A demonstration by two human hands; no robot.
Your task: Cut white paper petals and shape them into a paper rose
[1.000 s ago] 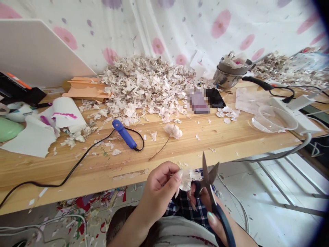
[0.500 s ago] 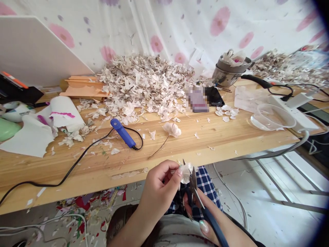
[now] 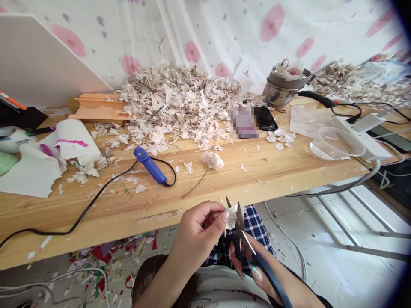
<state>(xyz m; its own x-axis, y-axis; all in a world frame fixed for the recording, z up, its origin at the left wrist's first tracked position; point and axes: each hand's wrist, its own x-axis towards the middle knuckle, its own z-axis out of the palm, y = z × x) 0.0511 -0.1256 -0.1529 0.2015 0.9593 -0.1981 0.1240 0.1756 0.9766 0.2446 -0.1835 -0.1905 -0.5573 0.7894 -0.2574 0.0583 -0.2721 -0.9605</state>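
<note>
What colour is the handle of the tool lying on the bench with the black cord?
Blue handle, clearest in the head view.

Scrap heap (image 3: 180, 102) at table (image 3: 224, 188) rear centre. Corded tool (image 3: 150, 165) before heap; wired flower (image 3: 212, 160) right of tool. Metal pot (image 3: 282, 87) right of heap; plastic bowl (image 3: 337, 145) near right end. Paper roll (image 3: 75, 143) left.

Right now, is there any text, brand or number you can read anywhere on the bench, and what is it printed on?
Nothing can be read for sure.
White and green object at the far left: a short dark print, too small to read.
Phone-like item beside the scrap pile: blurred out.
Scissors, blue tool, white roll: no lettering visible.
</note>
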